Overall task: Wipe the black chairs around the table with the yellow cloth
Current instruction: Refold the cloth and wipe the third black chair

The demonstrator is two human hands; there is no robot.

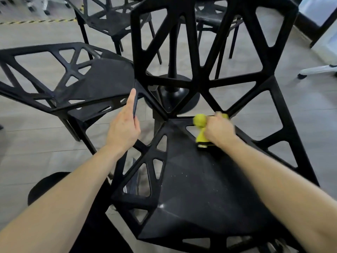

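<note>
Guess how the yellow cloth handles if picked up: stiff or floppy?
Probably floppy: the yellow cloth bunches and folds inside the right hand. Likely light, since one hand drags it across the black chair seat. Unlikely to roll.

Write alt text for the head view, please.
A person's right hand rubs a yellow cloth at the back of a black chair seat, while the left hand steadies the chair's side edge. More black chairs stand beyond it.
</note>
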